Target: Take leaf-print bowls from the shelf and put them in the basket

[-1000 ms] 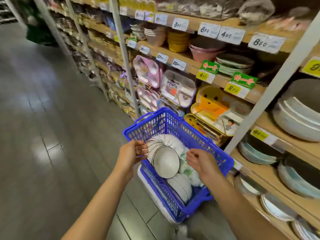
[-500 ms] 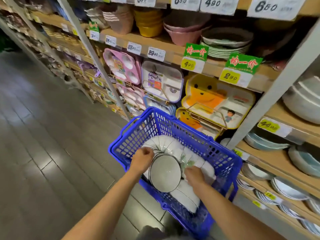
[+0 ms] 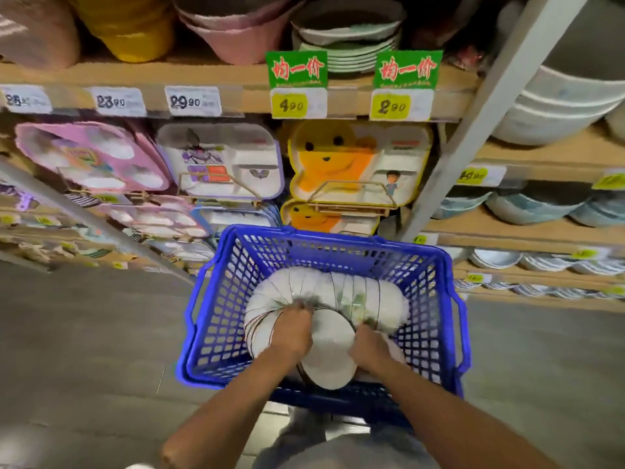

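As the bowls (image 3: 333,353) are settling deeper into the basket (image 3: 338,236), my left hand (image 3: 292,333) and right hand (image 3: 370,350) are gripping them between them.

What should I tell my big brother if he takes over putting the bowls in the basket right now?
Left grip: inside the blue basket, fingers curled over the leaf-print bowls.
Right grip: holds the same row from its right side.
Bowls: one nested row, lying on its side in the basket.
Done: many bowls are in.
Left: let go, then fetch any more from the shelf; the bowls there are too blurred to check their print.
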The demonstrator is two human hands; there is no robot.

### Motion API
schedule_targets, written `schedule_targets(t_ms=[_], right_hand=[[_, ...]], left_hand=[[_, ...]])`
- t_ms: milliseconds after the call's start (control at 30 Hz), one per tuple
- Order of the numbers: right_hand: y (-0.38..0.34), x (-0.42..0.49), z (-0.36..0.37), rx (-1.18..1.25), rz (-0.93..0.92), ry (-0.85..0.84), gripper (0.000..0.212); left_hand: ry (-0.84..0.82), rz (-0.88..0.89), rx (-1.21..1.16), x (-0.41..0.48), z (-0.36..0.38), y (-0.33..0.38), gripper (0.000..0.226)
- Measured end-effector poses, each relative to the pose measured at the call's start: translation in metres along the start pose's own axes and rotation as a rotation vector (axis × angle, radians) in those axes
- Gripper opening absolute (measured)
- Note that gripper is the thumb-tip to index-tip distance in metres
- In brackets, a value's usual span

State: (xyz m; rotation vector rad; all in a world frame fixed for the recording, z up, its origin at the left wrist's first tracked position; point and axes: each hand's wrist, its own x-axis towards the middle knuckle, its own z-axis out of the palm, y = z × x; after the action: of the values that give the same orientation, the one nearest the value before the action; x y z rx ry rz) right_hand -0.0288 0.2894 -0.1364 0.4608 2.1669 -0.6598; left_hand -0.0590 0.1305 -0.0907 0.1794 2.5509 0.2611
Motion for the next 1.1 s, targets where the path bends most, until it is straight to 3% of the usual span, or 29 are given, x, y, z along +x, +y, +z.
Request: schedule_targets(t_ms=[67,133,200,300,400,700,833,900,967,1100], right_hand=[[-0.003,0.000,0.011,0.021,0.043,0.107,0.063],[-0.006,-0.004,0.019,0.023,0.064,0.166,0.074],[-0.007,-0.003,0.023,0.039,0.115,0.209,0.067],[-0.008,-0.005,0.030,0.104,0.170,0.252,0.039],[-0.004,-0.006,0.034,0.118,0.186,0.274,0.028],[-0.007,-0.008,-0.020,0.005,-0.038,0.144,0.039],[-0.012,-0.019,-0.068,0.020,-0.063,0.050,0.035],[-0.018,-0.029,-0.095,0.081,-0.083,0.023,0.030],[-0.028,-0.042,-0.126,0.152,-0.113,0.025,0.027],[-0.055,-0.075,-0.184,0.223,-0.205,0.040,0.019]], left_hand=[[-0.010,0.058,0.033,0.005,0.000,-0.007,0.065],[-0.020,0.095,0.021,0.009,-0.001,-0.012,0.063],[-0.026,0.115,0.003,0.010,-0.002,-0.014,0.062],[-0.018,0.112,0.010,0.010,0.001,-0.017,0.061],[-0.010,0.077,-0.002,0.009,0.005,-0.021,0.057],[-0.033,0.041,-0.165,0.008,-0.008,-0.026,0.051],[0.025,0.041,-0.399,0.010,-0.033,-0.026,0.038],[-0.038,0.010,-0.697,0.006,-0.049,-0.024,0.034],[-0.190,0.001,-1.083,0.000,-0.069,-0.019,0.038],[-0.252,0.123,-1.454,-0.009,-0.111,-0.003,0.056]])
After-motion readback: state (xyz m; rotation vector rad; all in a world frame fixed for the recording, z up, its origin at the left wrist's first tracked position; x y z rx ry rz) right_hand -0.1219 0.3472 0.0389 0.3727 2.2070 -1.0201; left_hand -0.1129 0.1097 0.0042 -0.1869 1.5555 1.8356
